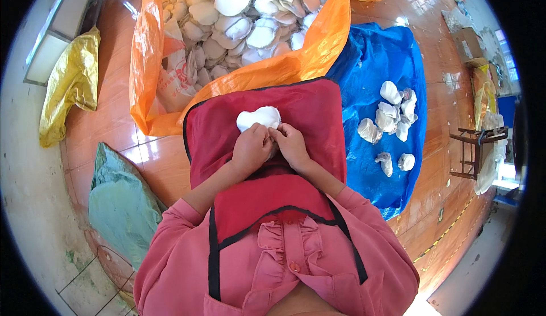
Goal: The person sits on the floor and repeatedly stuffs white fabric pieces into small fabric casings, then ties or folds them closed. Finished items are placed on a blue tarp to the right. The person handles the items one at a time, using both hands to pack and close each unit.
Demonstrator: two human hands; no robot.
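Observation:
Over the red apron (318,111) on my lap, both hands meet at a small stack of white, rounded pads (259,117). My left hand (251,148) is closed on the near edge of the pads, fingers curled in. Close beside it, my right hand (292,147) pinches at the same edge, thumb and fingertips together. What lies between the fingertips is too small to make out. Just beyond my lap, an orange sack (142,88) stands wide open, heaped with similar loose pads (232,1), white to beige.
On the right, a blue sheet (364,162) bears several white bundles (387,117). A green sack (122,202) lies to the left, with a yellow sack (74,83) against the wall. Far right are a wooden stool (472,151) and a cardboard box (469,46) on the tiled floor.

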